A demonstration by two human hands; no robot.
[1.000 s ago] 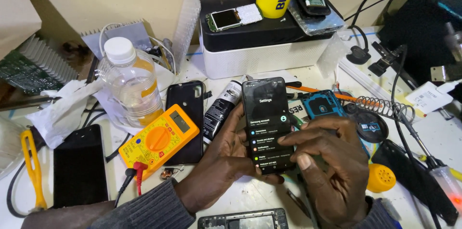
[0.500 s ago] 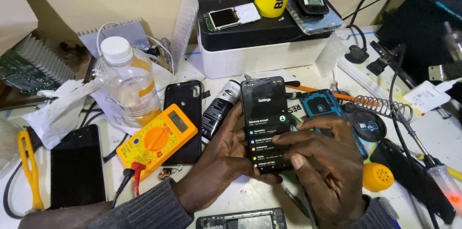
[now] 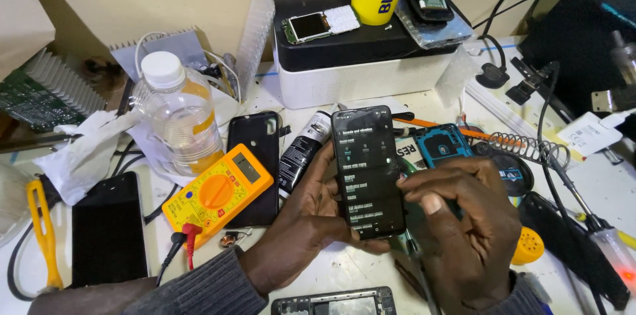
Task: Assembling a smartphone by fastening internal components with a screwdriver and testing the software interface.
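Centrally, a black smartphone (image 3: pixel 368 170) is cradled upright in the left hand (image 3: pixel 311 222), whose fingers are wrapped behind it with the thumb along its left edge. Its lit screen shows a dark list of settings. The right hand (image 3: pixel 464 229) is loosely curled and holds nothing, its thumb resting at the phone's right edge. At nine o'clock of the phone an orange multimeter (image 3: pixel 218 192) is seen lying across a black phone case (image 3: pixel 255 162); at ten o'clock a clear plastic bottle (image 3: pixel 179 116) stands, and at twelve o'clock a white and black box (image 3: pixel 361 66). Judged from this, scrolling is best done with a light thumb while the phone is kept steady and level in the supporting palm, so no row is pressed by mistake.
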